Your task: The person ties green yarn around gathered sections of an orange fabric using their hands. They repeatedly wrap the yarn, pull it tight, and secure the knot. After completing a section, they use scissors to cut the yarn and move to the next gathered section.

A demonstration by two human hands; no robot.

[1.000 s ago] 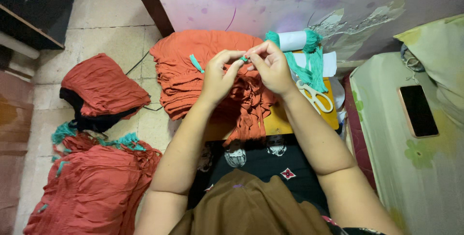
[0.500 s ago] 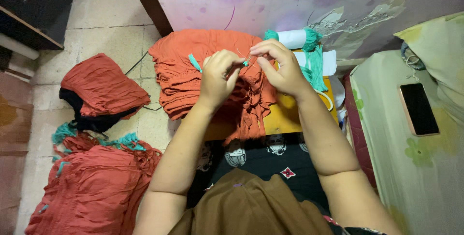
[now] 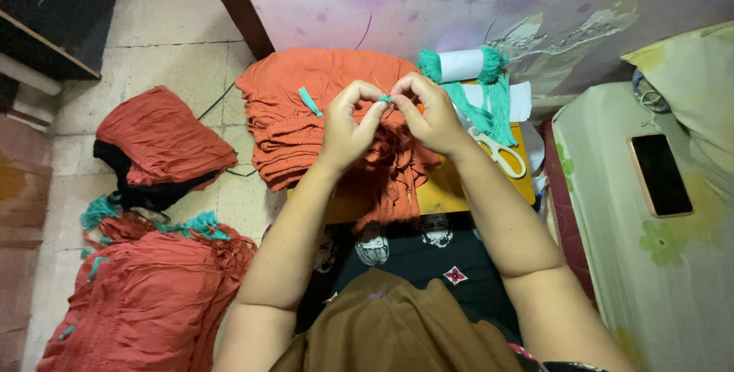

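My left hand [image 3: 348, 123] and my right hand [image 3: 432, 116] meet fingertip to fingertip over a stack of orange pleated cloth [image 3: 306, 123]. Between the fingers of both hands sits a small teal tassel [image 3: 384, 99], pinched against the orange fringe [image 3: 394, 169] that hangs off the yellow board [image 3: 443, 196]. A loose teal tassel [image 3: 310, 101] lies on the cloth stack to the left of my left hand. White-handled scissors [image 3: 501, 150] lie just right of my right wrist.
A white roll wound with teal thread [image 3: 466, 66] lies by the wall, teal strands [image 3: 493, 108] trailing from it. Orange cloth heaps [image 3: 164, 139] [image 3: 145, 303] with teal tassels lie on the tiled floor at left. A dark phone [image 3: 661, 173] rests on the floral bed at right.
Both hands have shifted a little to the left and closed in together on the teal tassel; the scissors show more beside my right wrist.
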